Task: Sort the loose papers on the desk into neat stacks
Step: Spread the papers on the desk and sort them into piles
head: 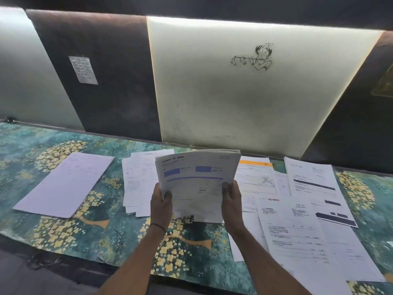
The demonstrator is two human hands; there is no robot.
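1. Teal covering printed with yellow blossoms lies over the desk [63, 237]; two bare forearms reach in across its near edge from the bottom of the view.
2. On the left wrist sits a thin dark band [158, 226].
3. Just beyond it, the left hand [161, 201] pinches the lower left edge of a bundle of papers [195, 182], thumb on the front sheet, fingers hidden behind.
4. The right hand [231, 199] pinches the lower right edge in the same way, thumb on the front.
5. The bundle is held off the desk between the two hands, above the middle of the desk and leaning away from the camera. Its front sheet carries two blue blocks and a blue bar, and several sheet edges show at the top.
6. To the right, loose sheets [297, 231] lie flat, overlapping and askew, from the near edge towards the back of the desk.
7. Further back among them lies a sheet with an orange header [255, 165], partly hidden by the bundle.
8. To the left, a squared stack [66, 184] lies alone at a slant, well apart from the rest.
9. Between that stack and the bundle lies a fanned pile [138, 182], its right side hidden behind the bundle.
10. Behind the desk stands a pale lit panel [212, 103] bearing a line drawing [255, 57]; on the dark panel [117, 92] beside it hangs a small printed note [83, 70], its text too blurred to read.
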